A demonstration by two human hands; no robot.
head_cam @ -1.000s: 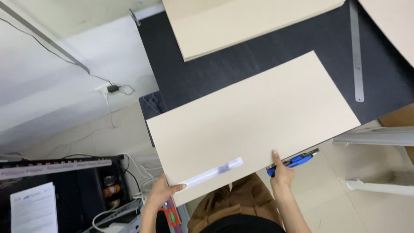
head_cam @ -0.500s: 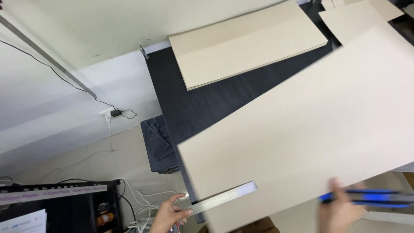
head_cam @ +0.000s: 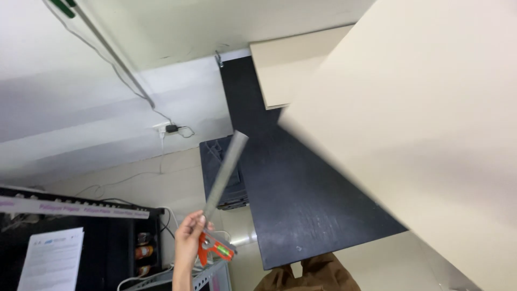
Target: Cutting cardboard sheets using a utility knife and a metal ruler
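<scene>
I see my left hand [head_cam: 189, 237] low in the frame, a little left of centre, with its fingers [head_cam: 198, 220] closed around the end of a ruler [head_cam: 225, 170]. The ruler is a thin, flat strip of grey metal with a dull shine, and it points up and to the right, in the air beside the left edge of the bench [head_cam: 291, 188]. Just under the hand hangs a small orange tool [head_cam: 215, 248] with a green part; I cannot tell if the hand holds it too.

The large board [head_cam: 425, 124] fills the right half of the frame. It is pale beige, smooth and matt, with straight edges, and it is tilted and blurred above the black, slightly grainy bench top. My right hand is not in the picture, so I cannot tell how it holds the board.

I think the risk is in the board: it is wide and probably held from one side only, so it could swing, sag or slip, and its corner could strike the stack of similar sheets [head_cam: 291, 75] at the top centre. The ruler is gripped only at its end, so it could turn in the fingers or hit the bench edge.
</scene>
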